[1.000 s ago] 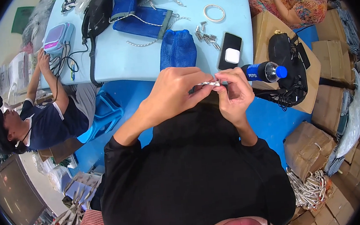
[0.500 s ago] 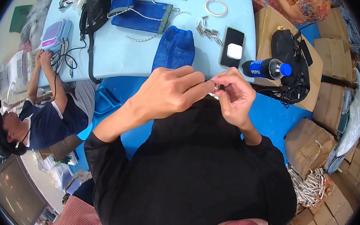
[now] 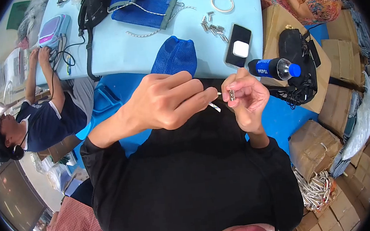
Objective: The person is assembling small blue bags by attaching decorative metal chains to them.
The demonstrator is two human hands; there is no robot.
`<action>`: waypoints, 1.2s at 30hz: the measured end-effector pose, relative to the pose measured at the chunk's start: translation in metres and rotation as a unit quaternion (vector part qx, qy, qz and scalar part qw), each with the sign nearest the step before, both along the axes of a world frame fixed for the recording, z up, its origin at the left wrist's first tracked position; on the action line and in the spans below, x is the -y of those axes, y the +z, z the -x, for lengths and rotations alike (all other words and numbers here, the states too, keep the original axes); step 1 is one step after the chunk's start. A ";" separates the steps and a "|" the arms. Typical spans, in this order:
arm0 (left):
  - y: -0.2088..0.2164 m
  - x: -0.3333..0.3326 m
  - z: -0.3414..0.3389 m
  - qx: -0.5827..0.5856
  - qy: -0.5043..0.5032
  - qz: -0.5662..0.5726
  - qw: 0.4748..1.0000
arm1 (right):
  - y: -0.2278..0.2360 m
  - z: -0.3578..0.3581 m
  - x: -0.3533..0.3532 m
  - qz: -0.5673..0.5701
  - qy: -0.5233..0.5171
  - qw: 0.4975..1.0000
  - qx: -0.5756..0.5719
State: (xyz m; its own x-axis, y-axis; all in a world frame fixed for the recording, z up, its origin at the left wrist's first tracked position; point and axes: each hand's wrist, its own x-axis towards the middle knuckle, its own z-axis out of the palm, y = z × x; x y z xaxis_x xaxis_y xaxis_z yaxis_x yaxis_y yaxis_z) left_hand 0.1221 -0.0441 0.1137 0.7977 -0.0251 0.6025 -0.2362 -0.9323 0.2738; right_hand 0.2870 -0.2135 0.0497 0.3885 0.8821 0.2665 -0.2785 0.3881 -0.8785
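Observation:
My left hand (image 3: 170, 100) is closed in a pinch on a thin white cord (image 3: 214, 107); its tip pokes out between finger and thumb, pointing at my right hand. Between the thumb and fingers of my right hand (image 3: 249, 99) is a small silver metal cylinder (image 3: 232, 95). The cord tip and the cylinder are a short gap apart. Just beyond my left hand, a blue mesh bag (image 3: 174, 57) sits at the table's near edge, partly covered by my knuckles. Several similar silver cylinders (image 3: 213, 27) lie loose on the table.
On the light blue table (image 3: 113, 55) are a flat blue mesh bag (image 3: 143, 11) with patterned cords, a cream ring (image 3: 222, 2), a phone (image 3: 238, 40) and a black backpack (image 3: 96, 11). A dark bottle (image 3: 273, 69) lies right. A co-worker (image 3: 39, 115) sits left; cartons (image 3: 315, 148) stand right.
My hands have drawn apart: the right moved slightly right, showing the silver cylinder, and the cord tip now shows at my left fingertips. The view has shifted slightly over the table.

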 end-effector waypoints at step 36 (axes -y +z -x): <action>0.001 0.005 -0.004 -0.004 -0.028 0.069 0.997 | 0.014 -0.005 0.003 -0.077 0.025 0.996 -0.026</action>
